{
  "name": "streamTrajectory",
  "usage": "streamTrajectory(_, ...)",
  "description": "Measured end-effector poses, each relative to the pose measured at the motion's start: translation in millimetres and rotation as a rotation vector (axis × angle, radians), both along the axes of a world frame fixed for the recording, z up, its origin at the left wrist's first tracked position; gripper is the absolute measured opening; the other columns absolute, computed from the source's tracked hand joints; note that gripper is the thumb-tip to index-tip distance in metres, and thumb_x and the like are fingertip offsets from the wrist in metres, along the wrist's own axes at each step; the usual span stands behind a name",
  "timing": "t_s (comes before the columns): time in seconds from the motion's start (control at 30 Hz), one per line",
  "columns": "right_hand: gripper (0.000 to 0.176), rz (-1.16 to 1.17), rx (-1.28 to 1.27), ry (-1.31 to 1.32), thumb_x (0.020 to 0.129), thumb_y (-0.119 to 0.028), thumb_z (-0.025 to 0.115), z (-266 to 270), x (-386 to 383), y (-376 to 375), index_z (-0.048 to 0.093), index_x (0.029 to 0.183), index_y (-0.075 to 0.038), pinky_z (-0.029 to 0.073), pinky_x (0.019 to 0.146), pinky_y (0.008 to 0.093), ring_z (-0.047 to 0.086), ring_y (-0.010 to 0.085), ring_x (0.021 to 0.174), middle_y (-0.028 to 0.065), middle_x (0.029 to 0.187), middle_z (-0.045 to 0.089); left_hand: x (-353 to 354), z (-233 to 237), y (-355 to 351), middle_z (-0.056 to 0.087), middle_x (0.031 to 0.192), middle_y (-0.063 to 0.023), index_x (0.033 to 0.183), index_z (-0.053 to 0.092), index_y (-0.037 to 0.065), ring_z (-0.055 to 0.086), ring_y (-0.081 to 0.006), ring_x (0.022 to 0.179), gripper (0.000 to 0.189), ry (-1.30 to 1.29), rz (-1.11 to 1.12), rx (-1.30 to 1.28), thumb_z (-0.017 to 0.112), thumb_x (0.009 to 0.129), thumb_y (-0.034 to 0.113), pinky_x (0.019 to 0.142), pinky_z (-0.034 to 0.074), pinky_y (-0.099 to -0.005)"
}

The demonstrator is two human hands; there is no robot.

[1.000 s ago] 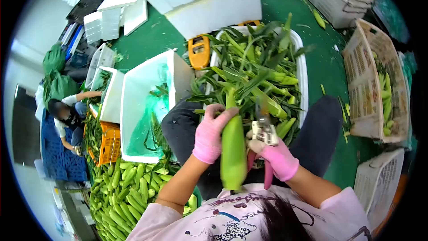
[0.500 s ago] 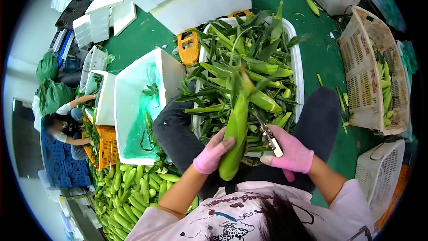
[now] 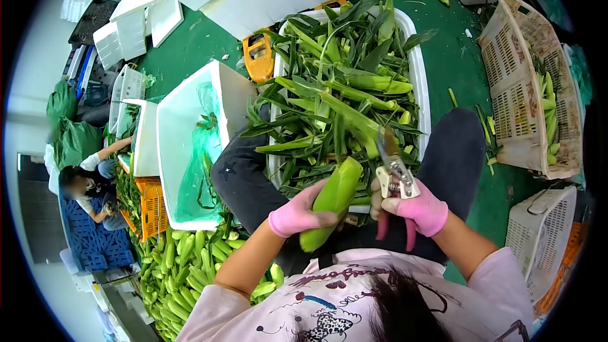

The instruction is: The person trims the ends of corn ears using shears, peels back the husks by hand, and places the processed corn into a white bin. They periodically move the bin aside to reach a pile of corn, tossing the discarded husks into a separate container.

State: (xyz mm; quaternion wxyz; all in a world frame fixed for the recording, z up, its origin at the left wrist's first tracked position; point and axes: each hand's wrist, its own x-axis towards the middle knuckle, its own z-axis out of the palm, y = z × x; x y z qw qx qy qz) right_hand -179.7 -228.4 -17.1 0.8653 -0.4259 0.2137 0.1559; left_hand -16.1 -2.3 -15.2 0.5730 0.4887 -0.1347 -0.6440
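Note:
A green ear of corn in its husk (image 3: pixel 335 193) is wrapped by the pink-gloved fingers of my left hand (image 3: pixel 303 214). Its upper end looks flat and cut across. Close beside it on the right, my gloved right hand (image 3: pixel 423 210) grips a pair of pruning shears (image 3: pixel 398 174) with red handles, the blades pointing away from me over the leaves. Beyond both hands stands a white tub (image 3: pixel 418 82) between my knees, heaped with corn leaves and cut stalk pieces (image 3: pixel 354 88).
At left lies a pile of husked-in corn ears (image 3: pixel 183 278), below a foam box (image 3: pixel 161 171) lined with green plastic. A person (image 3: pixel 88 183) works by an orange crate (image 3: pixel 152 206). On the right are a tall beige crate (image 3: pixel 513 88) and a white crate (image 3: pixel 538 234).
The ear in my left hand has lost its leafy upper end and looks shorter. My right hand has raised and turned the shears, which now show their full length. The view has shifted slightly.

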Motion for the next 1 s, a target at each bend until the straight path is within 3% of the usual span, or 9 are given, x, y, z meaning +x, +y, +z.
streamTrajectory(0.13, 0.027, -0.190, 0.117, 0.012, 0.091, -0.015, 0.063, 20, 8, 15, 0.056, 0.114, -0.002, 0.054, 0.060, 0.0293, 0.064, 0.0154, 0.071, 0.0108, 0.089, 0.068, 1, -2, -11, 0.064, 0.109, -0.0123, 0.127, 0.055, 0.003, 0.065, -0.0257, 0.100, 0.066, -1.029, 0.045, -0.113, 0.087, 0.069, 0.011, 0.089, 0.052, -0.0343)
streamTrajectory(0.23, 0.027, -0.177, 0.105, 0.037, 0.093, -0.020, 0.064, 47, 18, 14, 0.056, 0.113, -0.004, 0.052, 0.059, 0.0273, 0.062, 0.0132, 0.068, 0.0079, 0.085, 0.066, 8, 10, -18, 0.062, 0.111, -0.0143, 0.121, 0.060, 0.007, 0.062, -0.0368, 0.100, 0.068, -1.353, 0.028, -0.136, 0.085, 0.058, 0.007, 0.087, 0.051, -0.0416)
streamTrajectory(0.37, 0.029, -0.158, -0.012, -0.049, 0.093, -0.020, 0.064, 46, 23, 26, 0.056, 0.116, -0.005, 0.051, 0.053, 0.0261, 0.058, 0.0117, 0.064, 0.0045, 0.082, 0.061, 15, 10, -9, 0.061, 0.114, -0.0151, 0.125, 0.060, 0.008, 0.059, -0.0383, 0.105, 0.074, -1.596, -0.009, -0.107, 0.087, 0.056, 0.016, 0.092, 0.048, -0.0430)
streamTrajectory(0.47, 0.031, -0.260, -0.046, -0.096, 0.092, -0.015, 0.063, 49, 30, 40, 0.054, 0.120, -0.005, 0.050, 0.045, 0.0249, 0.059, 0.0118, 0.065, 0.0054, 0.088, 0.061, 9, -7, -8, 0.060, 0.119, -0.0146, 0.127, 0.058, 0.006, 0.060, -0.0332, 0.108, 0.076, -1.267, 0.132, -0.183, 0.090, 0.061, 0.029, 0.094, 0.048, -0.0399)
streamTrajectory(0.57, 0.030, -0.318, -0.044, -0.086, 0.092, -0.014, 0.062, 60, 30, 64, 0.053, 0.120, -0.005, 0.050, 0.044, 0.0250, 0.059, 0.0119, 0.065, 0.0053, 0.088, 0.060, -28, -36, -13, 0.057, 0.119, -0.0097, 0.138, 0.045, 0.011, 0.058, -0.0249, 0.107, 0.094, -0.341, 0.464, -0.306, 0.086, 0.067, 0.057, 0.092, 0.049, -0.0393)
streamTrajectory(0.63, 0.025, -0.252, -0.017, -0.172, 0.090, -0.007, 0.060, 54, 12, 77, 0.054, 0.114, -0.004, 0.054, 0.062, 0.0293, 0.065, 0.0155, 0.074, 0.0078, 0.091, 0.062, -52, -41, -29, 0.056, 0.113, -0.0077, 0.137, 0.042, 0.015, 0.058, -0.0245, 0.102, 0.097, 0.154, 0.630, -0.490, 0.082, 0.066, 0.067, 0.089, 0.049, -0.0384)
streamTrajectory(0.77, 0.025, -0.062, 0.015, -0.276, 0.086, -0.001, 0.060, 44, -22, 67, 0.054, 0.110, -0.002, 0.055, 0.068, 0.0348, 0.067, 0.0206, 0.081, 0.0107, 0.093, 0.064, -59, -15, -45, 0.046, 0.101, -0.0052, 0.126, 0.045, 0.022, 0.050, -0.0222, 0.092, 0.076, 0.211, 0.594, -0.667, 0.062, 0.078, 0.079, 0.084, 0.045, -0.0414)
streamTrajectory(0.8, 0.024, -0.104, 0.015, -0.393, 0.086, 0.000, 0.061, 47, -30, 68, 0.052, 0.108, -0.004, 0.053, 0.073, 0.0354, 0.064, 0.0205, 0.082, 0.0111, 0.092, 0.064, -61, -6, -42, 0.044, 0.098, -0.0031, 0.123, 0.046, 0.024, 0.047, -0.0211, 0.090, 0.072, 0.333, 0.688, -0.490, 0.056, 0.080, 0.081, 0.083, 0.043, -0.0415)
streamTrajectory(1.0, 0.025, -0.043, 0.226, -0.604, 0.082, 0.005, 0.063, 55, -25, 73, 0.050, 0.100, -0.006, 0.046, 0.077, 0.0368, 0.056, 0.0223, 0.083, 0.0099, 0.086, 0.059, -35, -25, -39, 0.044, 0.097, -0.0022, 0.125, 0.051, 0.026, 0.048, -0.0211, 0.091, 0.071, 0.466, 0.796, -0.558, 0.057, 0.080, 0.081, 0.085, 0.045, -0.0402)
